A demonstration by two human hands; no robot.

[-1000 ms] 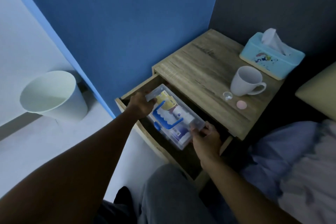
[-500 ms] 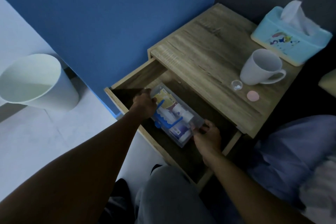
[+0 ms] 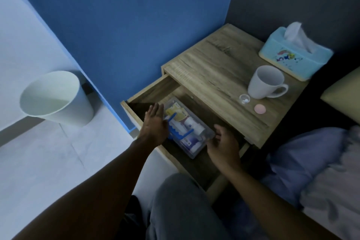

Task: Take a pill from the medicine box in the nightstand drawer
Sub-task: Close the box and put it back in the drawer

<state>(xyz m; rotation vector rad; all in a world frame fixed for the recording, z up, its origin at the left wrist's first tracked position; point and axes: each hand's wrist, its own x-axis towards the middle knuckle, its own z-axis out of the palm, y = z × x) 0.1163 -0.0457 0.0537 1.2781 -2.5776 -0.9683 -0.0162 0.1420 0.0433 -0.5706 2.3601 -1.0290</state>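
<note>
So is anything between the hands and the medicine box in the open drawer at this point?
Nothing visible. The medicine box lies in the open drawer with its lid on. The left hand is spread open at its left end and the right hand is open at its right end. The nightstand top overhangs only the drawer's back.

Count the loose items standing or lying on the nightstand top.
4: a tissue box at the back right corner, a white mug in front of it, a small clear cup beside the mug, and a pink disc nearest the front edge.
</note>
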